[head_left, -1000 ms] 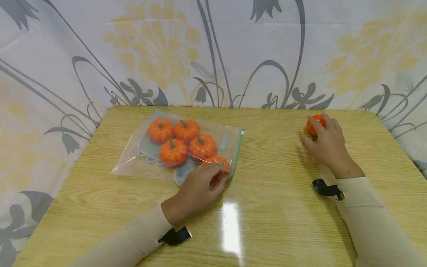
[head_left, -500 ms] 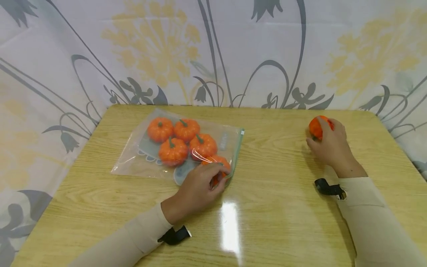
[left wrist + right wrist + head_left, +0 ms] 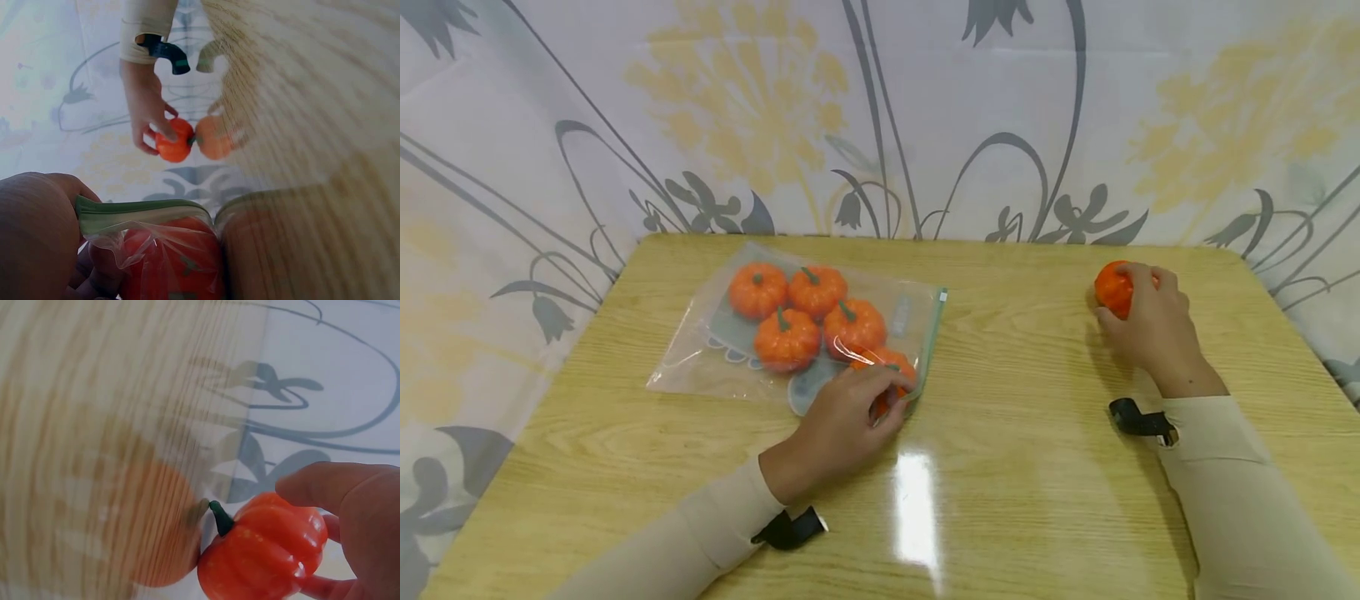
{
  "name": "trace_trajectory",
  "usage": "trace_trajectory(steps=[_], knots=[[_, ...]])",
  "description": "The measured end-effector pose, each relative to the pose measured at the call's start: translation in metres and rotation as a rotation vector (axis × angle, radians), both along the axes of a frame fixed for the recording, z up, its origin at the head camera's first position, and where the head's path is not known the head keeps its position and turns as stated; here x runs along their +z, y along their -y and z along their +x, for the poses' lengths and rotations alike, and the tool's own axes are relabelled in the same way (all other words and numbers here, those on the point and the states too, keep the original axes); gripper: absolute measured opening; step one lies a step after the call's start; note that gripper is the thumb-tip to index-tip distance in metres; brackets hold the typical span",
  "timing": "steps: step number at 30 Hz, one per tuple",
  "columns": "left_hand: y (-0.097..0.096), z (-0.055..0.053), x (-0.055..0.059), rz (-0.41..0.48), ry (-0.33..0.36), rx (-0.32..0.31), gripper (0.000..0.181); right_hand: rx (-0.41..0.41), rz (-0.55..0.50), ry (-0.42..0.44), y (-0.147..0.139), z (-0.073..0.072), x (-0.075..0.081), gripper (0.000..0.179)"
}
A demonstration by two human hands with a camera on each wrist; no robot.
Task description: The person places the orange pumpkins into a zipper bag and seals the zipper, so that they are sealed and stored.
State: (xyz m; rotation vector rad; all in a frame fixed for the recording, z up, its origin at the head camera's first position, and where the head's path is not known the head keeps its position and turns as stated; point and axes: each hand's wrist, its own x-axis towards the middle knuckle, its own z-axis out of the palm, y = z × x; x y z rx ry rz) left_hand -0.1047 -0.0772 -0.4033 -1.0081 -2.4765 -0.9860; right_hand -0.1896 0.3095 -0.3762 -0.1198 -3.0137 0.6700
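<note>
My left hand (image 3: pixel 853 417) pinches the near corner of a clear zip bag (image 3: pixel 700 367) by its green zip edge (image 3: pixel 150 209). Several small orange toy pumpkins (image 3: pixel 787 340) with green stems lie inside; the one nearest the opening is partly hidden behind that hand. At the far right of the table, my right hand (image 3: pixel 1153 325) holds another toy pumpkin (image 3: pixel 262 550), with fingers and thumb around its sides. Its dark green stem (image 3: pixel 221 519) points down toward the tabletop, and the pumpkin sits close over its own reflection.
The glossy wooden table (image 3: pixel 1015 400) mirrors the hands and pumpkins. A floral-patterned cloth (image 3: pixel 925 117) hangs behind its far edge. Black straps (image 3: pixel 1142 421) stick out from both sleeves.
My right hand has shifted slightly right, and its fingers have moved round the pumpkin, leaving more of its left side showing. The left hand and bag have stayed put.
</note>
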Motion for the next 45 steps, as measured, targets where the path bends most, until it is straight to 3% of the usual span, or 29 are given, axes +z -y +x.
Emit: trace_trajectory(steps=[20, 28, 33, 45], knots=[[0.0001, 0.0002, 0.0028, 0.004, 0.016, -0.004, 0.014, -0.083, -0.046, 0.002, 0.0015, 0.0009, 0.0048, 0.06], [0.0005, -0.0004, 0.0021, 0.006, 0.017, -0.003, 0.014, -0.125, -0.012, -0.031, 0.0002, 0.0023, 0.0073, 0.065], [0.0013, 0.0005, -0.0006, 0.006, 0.019, -0.01, 0.015, -0.116, 0.013, 0.004, -0.0019, 0.0024, 0.0037, 0.075], [0.0011, 0.0001, 0.0003, 0.005, 0.018, -0.01, 0.015, -0.08, 0.081, 0.053, 0.0, 0.0049, 0.0098, 0.074]])
